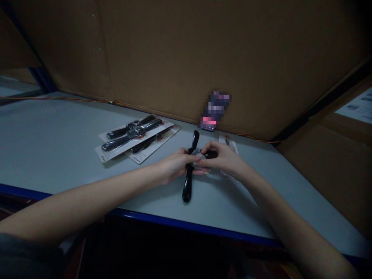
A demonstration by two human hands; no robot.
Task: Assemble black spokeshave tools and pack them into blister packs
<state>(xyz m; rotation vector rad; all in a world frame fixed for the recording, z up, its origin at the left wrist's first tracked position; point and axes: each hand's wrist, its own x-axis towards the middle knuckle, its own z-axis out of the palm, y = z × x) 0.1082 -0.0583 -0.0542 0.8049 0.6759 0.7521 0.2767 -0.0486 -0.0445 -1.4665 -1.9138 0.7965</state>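
A black two-handled tool (188,186) with a metal middle lies on the grey table (52,143), one handle toward me and one pointing away. My left hand (174,164) grips it at the middle from the left, fingers closed on it. From the right, my right hand (222,157) pinches the same metal middle part, fingers curled. Under my right hand lies a backing card (231,146), mostly hidden.
Several carded tools of the same kind (135,135) lie in a fanned pile to the left. A small blurred package (215,110) leans on the brown cardboard wall (203,54). A red-yellow wire (72,99) runs along the table's back edge. Blue trim (174,221) marks the front edge.
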